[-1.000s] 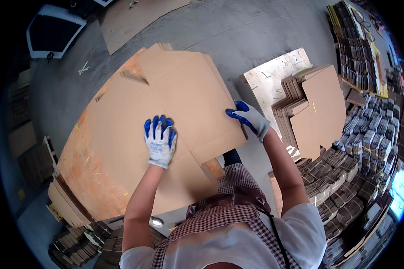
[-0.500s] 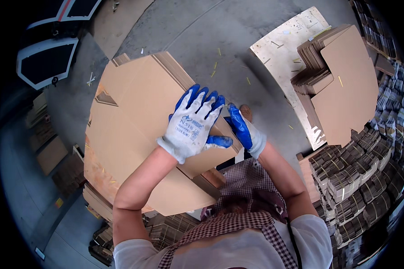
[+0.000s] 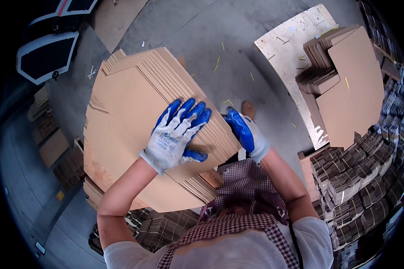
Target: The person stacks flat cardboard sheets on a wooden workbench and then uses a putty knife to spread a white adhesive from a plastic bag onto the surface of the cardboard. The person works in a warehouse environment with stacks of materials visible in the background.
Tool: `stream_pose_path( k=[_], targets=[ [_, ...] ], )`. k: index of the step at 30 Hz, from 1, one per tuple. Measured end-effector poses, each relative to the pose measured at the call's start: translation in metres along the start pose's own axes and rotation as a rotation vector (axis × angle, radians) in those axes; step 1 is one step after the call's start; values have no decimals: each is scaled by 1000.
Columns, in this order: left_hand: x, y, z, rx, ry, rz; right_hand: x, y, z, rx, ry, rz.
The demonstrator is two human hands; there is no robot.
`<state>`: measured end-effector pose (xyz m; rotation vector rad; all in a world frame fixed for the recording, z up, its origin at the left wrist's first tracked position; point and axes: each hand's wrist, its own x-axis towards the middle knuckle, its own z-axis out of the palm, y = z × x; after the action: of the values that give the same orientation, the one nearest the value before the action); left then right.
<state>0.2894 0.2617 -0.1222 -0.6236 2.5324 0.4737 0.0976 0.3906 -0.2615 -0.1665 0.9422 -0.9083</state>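
A stack of flat brown cardboard sheets (image 3: 121,107) lies before me, its right edges fanned out in narrow steps. Palm down on the top sheet, my left hand (image 3: 177,134) wears a white glove with blue fingers; the fingers are spread and hold nothing. My right hand (image 3: 245,132), gloved the same way, stands beside the stack's right edge. Its fingers are stretched out, tips close to the sheet edges; whether they touch is hard to see.
To the right, a notched cardboard stack (image 3: 350,89) rests on a pale wooden board (image 3: 278,45). Strapped cardboard bundles (image 3: 345,179) are piled at the lower right. Yellow strap scraps (image 3: 217,62) litter the grey floor (image 3: 197,40). White-framed dark panels (image 3: 47,58) stand at the upper left.
My left hand has slid left and slightly nearer over the stack. The upper sheets have shifted left, so their right edges now show as steps. My right hand has barely moved.
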Motion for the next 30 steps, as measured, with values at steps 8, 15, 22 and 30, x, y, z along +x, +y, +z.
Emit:
stream_pose_path(
  k=[8, 15, 22, 30],
  targets=[
    [8, 1, -8, -92, 138, 74, 13, 52, -22, 646, -159, 175],
    [38, -3, 7, -107, 87, 111, 24, 59, -11, 244, -165, 128],
    [30, -15, 14, -53, 41, 111, 3, 30, -8, 474, -137, 58],
    [15, -15, 12, -72, 39, 129, -4, 35, -8, 186, -84, -101]
  ],
)
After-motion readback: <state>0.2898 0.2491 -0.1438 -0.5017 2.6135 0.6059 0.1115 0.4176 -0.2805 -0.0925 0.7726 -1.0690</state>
